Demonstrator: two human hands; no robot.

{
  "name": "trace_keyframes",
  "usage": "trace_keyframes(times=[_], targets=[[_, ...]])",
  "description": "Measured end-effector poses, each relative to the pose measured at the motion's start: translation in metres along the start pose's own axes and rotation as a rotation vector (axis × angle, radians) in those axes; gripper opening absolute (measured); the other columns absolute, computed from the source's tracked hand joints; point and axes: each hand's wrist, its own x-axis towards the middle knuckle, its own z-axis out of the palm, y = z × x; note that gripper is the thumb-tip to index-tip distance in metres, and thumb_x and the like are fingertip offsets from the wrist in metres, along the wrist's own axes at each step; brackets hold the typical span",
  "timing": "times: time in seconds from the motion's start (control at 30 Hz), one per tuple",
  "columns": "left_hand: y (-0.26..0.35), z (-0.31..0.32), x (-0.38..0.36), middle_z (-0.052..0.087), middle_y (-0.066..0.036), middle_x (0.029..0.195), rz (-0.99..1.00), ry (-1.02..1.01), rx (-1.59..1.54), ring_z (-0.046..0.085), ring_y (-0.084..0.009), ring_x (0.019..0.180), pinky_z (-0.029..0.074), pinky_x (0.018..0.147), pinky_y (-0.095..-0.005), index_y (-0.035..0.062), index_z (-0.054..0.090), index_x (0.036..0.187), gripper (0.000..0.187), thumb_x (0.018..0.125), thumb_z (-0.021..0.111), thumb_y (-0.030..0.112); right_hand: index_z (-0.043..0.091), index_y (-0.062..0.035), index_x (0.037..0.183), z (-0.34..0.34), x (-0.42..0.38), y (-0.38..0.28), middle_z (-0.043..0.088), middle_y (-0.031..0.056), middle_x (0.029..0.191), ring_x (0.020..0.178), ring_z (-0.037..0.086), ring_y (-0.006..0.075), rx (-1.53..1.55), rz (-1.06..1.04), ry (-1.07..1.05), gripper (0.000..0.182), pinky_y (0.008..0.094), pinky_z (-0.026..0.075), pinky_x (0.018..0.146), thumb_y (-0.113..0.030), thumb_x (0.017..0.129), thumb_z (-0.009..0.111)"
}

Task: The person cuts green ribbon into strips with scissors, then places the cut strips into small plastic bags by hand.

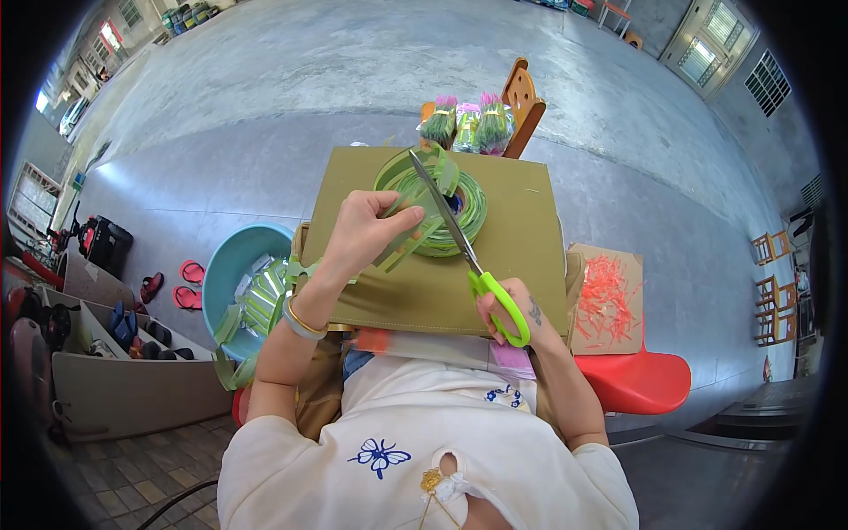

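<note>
Scissors (466,248) pointed far-left, long axis diagonal, handles gripped by right hand (502,311), green strip (408,246) pinched by left hand (367,233), roll (473,231) partly obscured.

Big rm w/ gray concrete floor (353,53), daylight (41,102) at far L.
R side: gray wall (738,124) w/ 1 pale door (709,44) (glass panels) & 1 barred window (768,83); sm. wooden chairs (775,309) nr it. Lower L: brick-pattern paving (115,477). Ahead: 1 wooden chair (524,106).
</note>
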Motion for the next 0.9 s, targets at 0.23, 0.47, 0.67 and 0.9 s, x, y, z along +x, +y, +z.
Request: trace_keyframes(times=[0.23, 0.47, 0.67, 0.9], targets=[[0.016, -0.034, -0.006, 0.063, -0.003, 0.067, -0.04, -0.066, 0.114, 0.053, -0.0035, 0.056, 0.041, 0.048, -0.019, -0.0037, 0.065, 0.081, 0.016, 0.081, 0.064, 0.012, 0.057, 0.0046, 0.079, -0.015, 0.012, -0.003, 0.054, 0.0119, 0.069, 0.064, 0.057, 0.0219, -0.56, -0.228, 0.741, 0.028, 0.0344, 0.043, 0.055, -0.023, 0.082, 0.062], [0.053, -0.083, -0.026, 0.063, -0.003, 0.067, 0.036, 0.047, 0.174, 0.054, -0.0039, 0.054, 0.041, 0.046, -0.0179, -0.0035, 0.065, 0.085, 0.017, 0.081, 0.066, 0.013, 0.056, 0.0064, 0.095, -0.058, 0.016, 0.043, 0.054, 0.0194, 0.088, 0.078, 0.057, 0.0316, -0.972, -0.212, 0.982, 0.033, 0.0379, 0.045, 0.067, -0.023, 0.08, 0.063], [0.069, -0.051, -0.025, 0.063, -0.004, 0.066, 0.113, 0.109, 0.074, 0.054, -0.0043, 0.05, 0.04, 0.042, -0.0172, -0.0022, 0.065, 0.082, 0.016, 0.082, 0.065, 0.014, 0.054, 0.0018, 0.088, -0.029, 0.008, 0.01, 0.052, 0.0073, 0.076, 0.062, 0.051, 0.0136, 0.021, -0.117, 0.445, 0.049, 0.0269, 0.042, 0.055, -0.046, 0.083, 0.059], [0.066, -0.019, -0.015, 0.064, -0.005, 0.066, 0.122, 0.026, 0.065, 0.057, -0.0054, 0.054, 0.045, 0.045, -0.0183, -0.0032, 0.065, 0.083, 0.015, 0.082, 0.064, 0.011, 0.051, -0.0017, 0.091, 0.021, 0.002, -0.013, 0.047, 0.0017, 0.073, 0.058, 0.045, 0.0075, -0.147, -0.369, 0.102, 0.063, 0.0221, 0.039, 0.051, -0.064, 0.08, 0.05]])
